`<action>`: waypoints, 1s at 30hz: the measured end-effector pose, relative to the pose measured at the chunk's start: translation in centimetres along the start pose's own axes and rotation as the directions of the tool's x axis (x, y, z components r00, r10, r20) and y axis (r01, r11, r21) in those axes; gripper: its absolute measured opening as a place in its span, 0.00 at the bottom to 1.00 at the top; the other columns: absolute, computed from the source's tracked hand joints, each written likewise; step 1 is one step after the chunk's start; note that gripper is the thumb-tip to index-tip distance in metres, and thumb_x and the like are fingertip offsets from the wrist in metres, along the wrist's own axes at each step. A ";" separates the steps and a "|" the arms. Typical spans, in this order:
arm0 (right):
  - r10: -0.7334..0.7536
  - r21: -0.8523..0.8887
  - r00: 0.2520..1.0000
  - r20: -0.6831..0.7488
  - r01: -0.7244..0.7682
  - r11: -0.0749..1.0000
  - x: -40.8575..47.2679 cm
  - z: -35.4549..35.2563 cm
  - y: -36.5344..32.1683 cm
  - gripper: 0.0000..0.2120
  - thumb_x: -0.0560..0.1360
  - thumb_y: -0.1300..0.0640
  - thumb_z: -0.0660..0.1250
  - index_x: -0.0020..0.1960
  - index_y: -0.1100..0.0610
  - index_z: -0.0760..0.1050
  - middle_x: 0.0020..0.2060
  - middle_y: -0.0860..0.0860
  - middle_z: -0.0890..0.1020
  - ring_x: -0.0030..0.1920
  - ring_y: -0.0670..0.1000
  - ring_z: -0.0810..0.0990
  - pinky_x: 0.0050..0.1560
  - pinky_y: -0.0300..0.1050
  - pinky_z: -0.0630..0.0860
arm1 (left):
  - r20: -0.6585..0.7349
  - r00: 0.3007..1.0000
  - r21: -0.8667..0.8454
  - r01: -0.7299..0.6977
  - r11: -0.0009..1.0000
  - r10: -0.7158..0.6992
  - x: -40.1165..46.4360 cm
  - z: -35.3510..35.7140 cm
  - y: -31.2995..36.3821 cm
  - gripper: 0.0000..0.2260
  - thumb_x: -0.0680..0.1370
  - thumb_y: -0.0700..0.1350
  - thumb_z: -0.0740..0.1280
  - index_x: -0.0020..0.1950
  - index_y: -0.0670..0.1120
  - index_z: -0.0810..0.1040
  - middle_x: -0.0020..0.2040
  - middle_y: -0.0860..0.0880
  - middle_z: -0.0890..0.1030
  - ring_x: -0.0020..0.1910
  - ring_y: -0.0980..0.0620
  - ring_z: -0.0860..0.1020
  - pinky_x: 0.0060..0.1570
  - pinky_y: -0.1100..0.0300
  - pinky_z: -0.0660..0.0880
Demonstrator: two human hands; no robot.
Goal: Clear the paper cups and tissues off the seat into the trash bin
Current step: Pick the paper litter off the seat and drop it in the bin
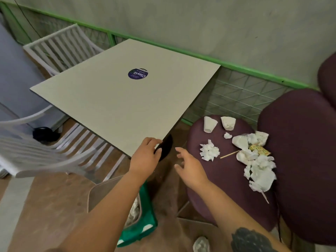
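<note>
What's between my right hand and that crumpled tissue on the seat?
Only bare purple seat; the head view shows nothing between the right hand and the tissue.

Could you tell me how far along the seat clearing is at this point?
Some white waste already lies in the trash bin. Nothing is in hand: the left hand grips the table corner, the right hand reaches empty. Left on the seat: two paper cups, tissues, the waste pile.
</note>
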State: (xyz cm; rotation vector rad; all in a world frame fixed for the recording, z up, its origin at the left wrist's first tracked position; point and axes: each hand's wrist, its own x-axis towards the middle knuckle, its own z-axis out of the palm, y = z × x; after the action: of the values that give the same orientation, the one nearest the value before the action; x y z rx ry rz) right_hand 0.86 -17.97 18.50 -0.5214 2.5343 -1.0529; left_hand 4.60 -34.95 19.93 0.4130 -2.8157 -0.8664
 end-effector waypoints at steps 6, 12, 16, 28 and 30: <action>0.099 0.046 0.993 -0.060 -0.097 0.994 0.7 -4.3 5.1 0.27 0.75 0.57 0.64 0.72 0.46 0.62 0.63 0.48 0.76 0.58 0.49 0.76 0.57 0.40 0.70 | 0.055 0.996 -0.009 -0.066 0.998 0.066 3.5 4.6 4.2 0.12 0.79 0.48 0.63 0.63 0.53 0.74 0.61 0.54 0.72 0.49 0.55 0.78 0.49 0.57 0.77; 0.217 0.064 0.970 -0.111 -0.211 0.975 1.6 -9.7 11.4 0.26 0.74 0.56 0.65 0.70 0.45 0.63 0.62 0.47 0.77 0.57 0.49 0.78 0.58 0.43 0.73 | 0.158 0.980 -0.031 -0.116 0.993 0.119 7.5 9.6 9.2 0.14 0.79 0.48 0.63 0.65 0.51 0.73 0.63 0.54 0.71 0.53 0.55 0.77 0.48 0.57 0.77; 0.281 0.079 0.951 -0.129 -0.272 0.959 1.9 -12.6 15.8 0.26 0.74 0.58 0.65 0.70 0.45 0.64 0.62 0.45 0.76 0.59 0.46 0.77 0.58 0.41 0.72 | 0.202 0.971 -0.069 -0.116 0.991 0.128 9.7 13.3 12.1 0.14 0.78 0.47 0.65 0.63 0.51 0.74 0.62 0.53 0.71 0.53 0.53 0.77 0.50 0.53 0.78; 0.400 0.126 0.911 -0.098 -0.387 0.913 6.1 -12.9 26.1 0.23 0.75 0.60 0.65 0.68 0.48 0.68 0.58 0.48 0.78 0.60 0.45 0.77 0.61 0.42 0.73 | 0.362 0.932 0.043 -0.039 0.998 0.021 14.3 24.4 10.9 0.15 0.78 0.43 0.62 0.65 0.48 0.72 0.64 0.49 0.70 0.52 0.47 0.78 0.51 0.56 0.74; 0.419 0.121 0.903 -0.092 -0.407 0.905 7.4 -12.7 27.2 0.23 0.75 0.59 0.65 0.68 0.48 0.68 0.58 0.47 0.78 0.59 0.46 0.77 0.61 0.43 0.73 | 0.390 0.921 0.074 -0.059 0.995 0.025 15.5 26.0 10.3 0.16 0.78 0.42 0.62 0.66 0.50 0.72 0.64 0.49 0.69 0.54 0.46 0.77 0.51 0.55 0.74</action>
State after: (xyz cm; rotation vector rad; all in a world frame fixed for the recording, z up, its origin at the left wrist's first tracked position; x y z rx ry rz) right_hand -16.65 4.16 5.83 0.1125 2.5126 -1.0594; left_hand -18.48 -17.95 5.78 0.2062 -3.2193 -0.9097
